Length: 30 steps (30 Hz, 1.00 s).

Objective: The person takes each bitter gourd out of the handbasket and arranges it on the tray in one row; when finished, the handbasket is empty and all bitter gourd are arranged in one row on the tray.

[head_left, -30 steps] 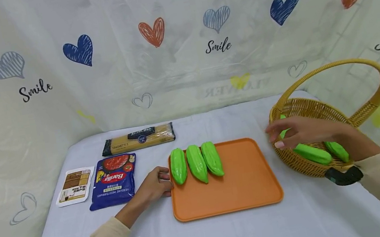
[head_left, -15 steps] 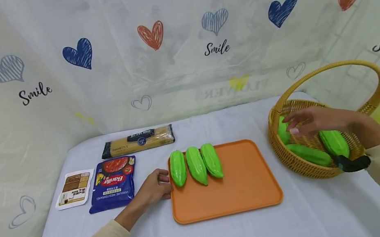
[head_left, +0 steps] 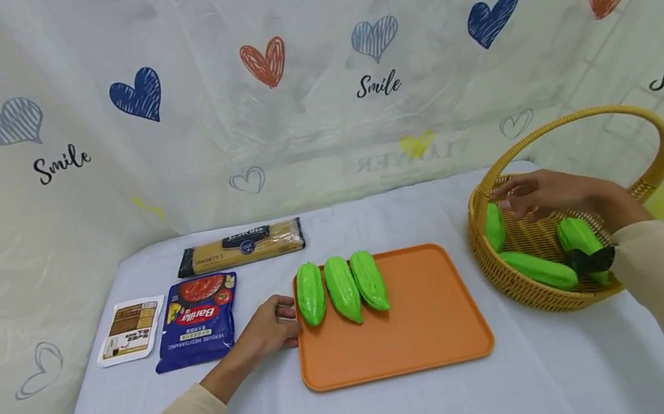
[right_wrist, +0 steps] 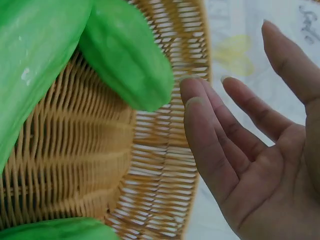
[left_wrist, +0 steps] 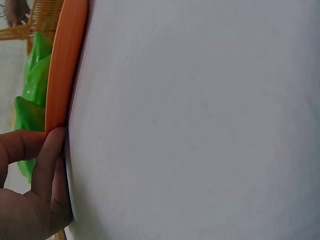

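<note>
My left hand (head_left: 271,326) pinches the left rim of an orange tray (head_left: 417,334); thumb and fingertips meet at that edge in the left wrist view. Three shiny green ridged gourds (head_left: 343,288) lie side by side on the tray's upper left part. At the right, my right hand (head_left: 545,195) hovers over a wicker basket (head_left: 517,288) with relaxed fingers and nothing held. Inside lie green gourds: one at the left wall (head_left: 494,226), one along the front (head_left: 539,270), one at the right (head_left: 579,236). In the right wrist view the fingertips are near one gourd's end (right_wrist: 127,60).
A spaghetti pack (head_left: 240,247) lies at the back left. Nearer are a blue Barilla pouch (head_left: 197,322) and a small white packet with a brown label (head_left: 131,331). The tall basket handle (head_left: 591,113) arches behind the right hand. Printed sheeting hangs behind the table.
From the basket's left rim, my right hand has moved right and back, over the basket's inside, revealing more of the gourds. The left hand stays at the tray's edge.
</note>
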Each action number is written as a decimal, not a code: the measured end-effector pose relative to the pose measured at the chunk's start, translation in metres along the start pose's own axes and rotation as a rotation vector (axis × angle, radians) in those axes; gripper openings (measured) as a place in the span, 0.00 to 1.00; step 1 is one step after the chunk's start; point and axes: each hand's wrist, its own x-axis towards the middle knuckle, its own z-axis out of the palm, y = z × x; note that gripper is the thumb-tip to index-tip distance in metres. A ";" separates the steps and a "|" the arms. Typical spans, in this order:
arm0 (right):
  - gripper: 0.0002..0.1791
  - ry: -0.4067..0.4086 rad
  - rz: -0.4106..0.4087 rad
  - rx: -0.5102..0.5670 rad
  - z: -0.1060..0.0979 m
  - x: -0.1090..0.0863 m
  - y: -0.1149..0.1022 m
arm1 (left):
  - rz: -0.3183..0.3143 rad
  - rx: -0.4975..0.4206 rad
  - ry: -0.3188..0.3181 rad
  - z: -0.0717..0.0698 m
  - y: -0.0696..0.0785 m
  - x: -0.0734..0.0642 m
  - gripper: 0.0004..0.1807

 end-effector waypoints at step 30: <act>0.45 -0.098 0.154 -0.083 0.004 0.053 0.018 | -0.004 0.010 -0.005 -0.001 -0.001 0.001 0.31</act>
